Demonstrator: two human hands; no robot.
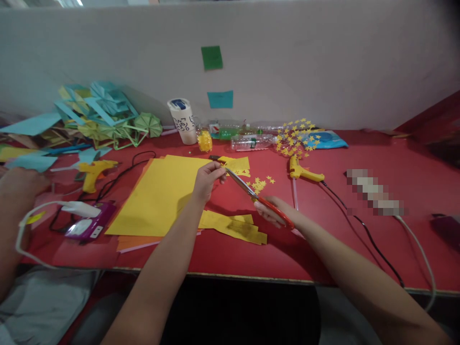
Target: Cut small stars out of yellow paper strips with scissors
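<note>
My right hand (276,210) grips red-handled scissors (253,193), their blades pointing up and left. At the blade tips, my left hand (206,182) is pinched closed; whatever lies between its fingertips is too small to make out. Just behind the fingers is a piece of yellow paper (240,164) with cut edges. Small yellow paper stars (258,185) lie in a loose pile by the scissors. Nearer the front edge lie yellow paper strips (230,225), and under my left forearm is a stack of yellow sheets (154,196) with orange ones below.
Yellow glue guns rest on the right (302,171) and left (94,173), with cords trailing. Plastic bottles (251,142), a white cup (182,122) and folded paper shapes (108,108) line the wall. A purple power strip (91,223) sits near another person's arm (14,201).
</note>
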